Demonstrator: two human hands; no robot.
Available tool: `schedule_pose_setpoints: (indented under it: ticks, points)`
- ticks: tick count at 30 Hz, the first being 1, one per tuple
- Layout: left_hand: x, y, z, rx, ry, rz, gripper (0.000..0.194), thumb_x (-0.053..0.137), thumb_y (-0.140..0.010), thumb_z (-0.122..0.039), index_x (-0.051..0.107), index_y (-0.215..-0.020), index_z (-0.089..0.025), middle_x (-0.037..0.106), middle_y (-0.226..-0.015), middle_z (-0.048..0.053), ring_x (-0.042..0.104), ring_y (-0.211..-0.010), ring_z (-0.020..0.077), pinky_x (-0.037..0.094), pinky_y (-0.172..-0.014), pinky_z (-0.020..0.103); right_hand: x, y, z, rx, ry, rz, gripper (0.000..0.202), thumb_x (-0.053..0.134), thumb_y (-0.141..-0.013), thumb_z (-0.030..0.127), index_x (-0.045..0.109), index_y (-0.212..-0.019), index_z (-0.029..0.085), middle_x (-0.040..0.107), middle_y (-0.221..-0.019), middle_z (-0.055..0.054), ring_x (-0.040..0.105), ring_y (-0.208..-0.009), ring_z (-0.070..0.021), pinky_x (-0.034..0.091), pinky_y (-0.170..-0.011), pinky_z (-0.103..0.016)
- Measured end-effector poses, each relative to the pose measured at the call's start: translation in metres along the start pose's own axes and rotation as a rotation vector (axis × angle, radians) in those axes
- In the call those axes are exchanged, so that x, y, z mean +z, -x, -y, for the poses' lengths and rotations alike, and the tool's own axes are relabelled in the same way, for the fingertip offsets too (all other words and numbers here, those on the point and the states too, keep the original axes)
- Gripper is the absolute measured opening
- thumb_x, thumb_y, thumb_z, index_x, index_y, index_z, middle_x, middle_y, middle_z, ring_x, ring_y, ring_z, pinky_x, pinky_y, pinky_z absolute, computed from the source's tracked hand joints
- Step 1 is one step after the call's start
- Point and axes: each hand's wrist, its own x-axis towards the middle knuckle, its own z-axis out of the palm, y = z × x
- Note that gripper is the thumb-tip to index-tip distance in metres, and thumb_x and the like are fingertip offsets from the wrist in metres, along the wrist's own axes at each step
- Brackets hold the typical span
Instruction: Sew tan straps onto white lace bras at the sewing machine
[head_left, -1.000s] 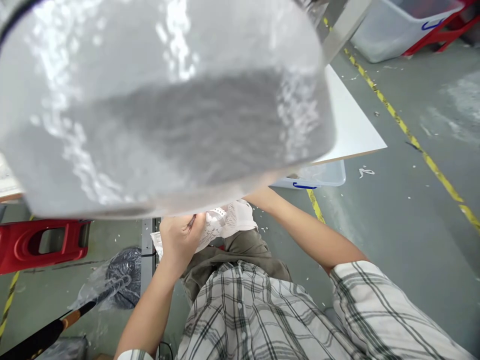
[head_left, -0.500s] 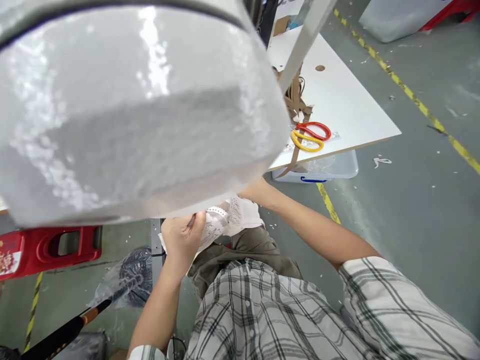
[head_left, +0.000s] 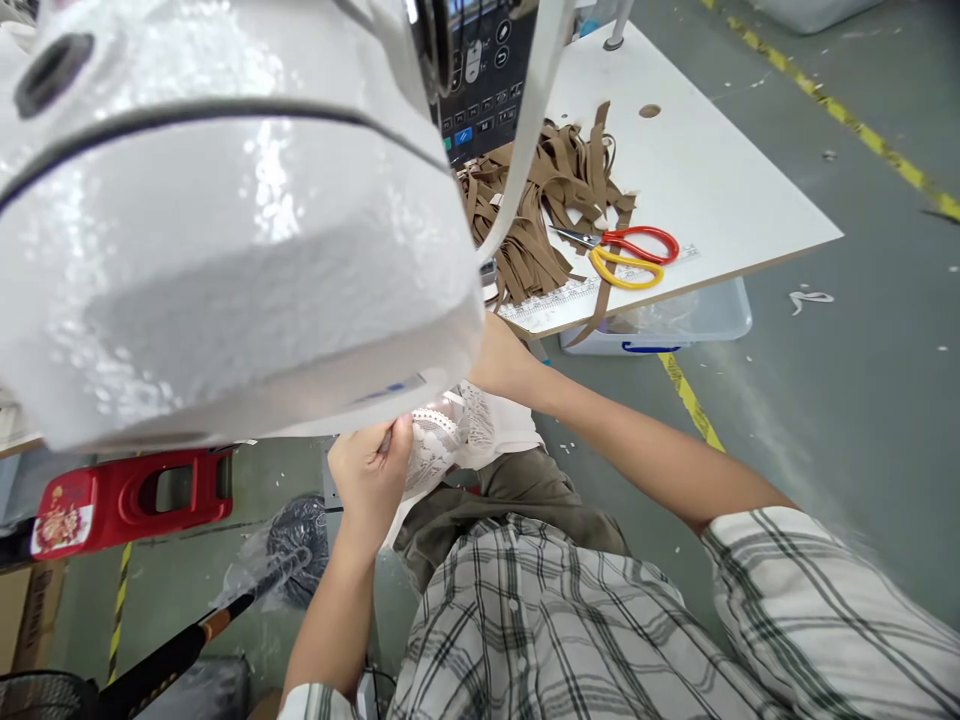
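Note:
A white lace bra (head_left: 439, 445), as far as its cup shape and lace show, hangs over my lap under the sewing machine head. My left hand (head_left: 371, 475) is closed on its left edge, with the thumb on top. My right hand (head_left: 495, 358) reaches in at the fabric's right side; its fingers are hidden behind the machine. The big white sewing machine head (head_left: 247, 300) fills the upper left and covers the far part of the garment.
Brown strips (head_left: 540, 210), red-and-yellow-handled scissors (head_left: 634, 258) and a ruler (head_left: 551, 303) lie on the white tabletop (head_left: 720, 200). A control panel (head_left: 487, 90) stands behind. Below are a clear plastic bin (head_left: 720, 315) and a red stool (head_left: 142, 500).
The view has shifted, so more of the brown strips, the scissors and the control panel shows. Both hands stay at the lace fabric, with little movement.

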Motion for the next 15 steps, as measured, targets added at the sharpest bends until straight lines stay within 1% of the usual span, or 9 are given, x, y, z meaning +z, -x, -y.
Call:
schedule_pose_setpoints:
  ticks: [6,11,15]
  points:
    - [0.0003,0.0006,0.0021,-0.008,-0.013,-0.011,0.017,0.062,-0.09,-0.026,0.079,-0.092,-0.021,0.07,-0.074,0.002,0.059,-0.067,0.0123,0.043,-0.063,0.024,-0.0015,0.0004,0.0037,-0.011,0.003,-0.01,0.01,0.062,-0.083,0.026,0.065,-0.082,0.017,0.065,-0.099,-0.006,0.058,-0.077,-0.0169,0.045,-0.069,-0.03]
    - [-0.0009,0.0008,0.0031,-0.018,-0.023,-0.004,0.017,0.062,-0.09,-0.026,0.079,-0.093,-0.022,0.07,-0.073,0.002,0.058,-0.065,0.012,0.042,-0.061,0.024,-0.0012,0.0022,0.0039,-0.016,-0.024,-0.013,0.009,0.063,-0.083,0.025,0.065,-0.08,0.017,0.066,-0.1,-0.007,0.06,-0.083,-0.0181,0.046,-0.071,-0.03]
    - [-0.001,0.0003,0.0027,-0.011,-0.024,-0.005,0.017,0.062,-0.09,-0.026,0.079,-0.091,-0.022,0.069,-0.071,0.001,0.058,-0.063,0.012,0.041,-0.059,0.024,-0.0001,0.0029,0.0051,0.048,-0.056,-0.011,0.008,0.063,-0.082,0.025,0.066,-0.086,0.017,0.065,-0.109,-0.008,0.057,-0.073,-0.0145,0.046,-0.069,-0.031]
